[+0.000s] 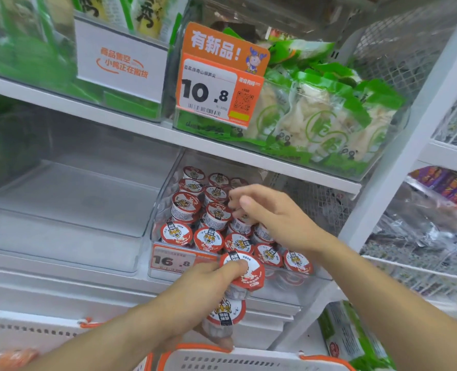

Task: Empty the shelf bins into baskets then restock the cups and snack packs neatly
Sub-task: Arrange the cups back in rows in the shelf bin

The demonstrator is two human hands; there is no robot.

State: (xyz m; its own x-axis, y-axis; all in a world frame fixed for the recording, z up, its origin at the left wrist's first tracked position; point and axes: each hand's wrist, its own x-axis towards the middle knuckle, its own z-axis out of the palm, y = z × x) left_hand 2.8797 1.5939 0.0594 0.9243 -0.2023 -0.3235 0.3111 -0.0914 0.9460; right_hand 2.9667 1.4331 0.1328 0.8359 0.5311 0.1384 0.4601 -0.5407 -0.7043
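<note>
A clear shelf bin [166, 199] on the lower shelf holds several small cups with red and white tiger lids [208, 238]. My right hand [267, 212] reaches into the bin from the right, fingers curled over a cup [242, 224] in the pile. My left hand [195, 293] is below the bin's front and grips two cups, one lid up [244, 271] and one beneath it [226, 313]. A white basket with an orange rim [248, 356] sits under my left hand.
To the left is an empty clear bin [69, 204]. The shelf above carries a bin of green snack packs [326, 116] behind an orange 10.8 price tag [216, 81]. A white upright post [398, 162] and wire shelves stand on the right. Another white basket [29, 330] is at lower left.
</note>
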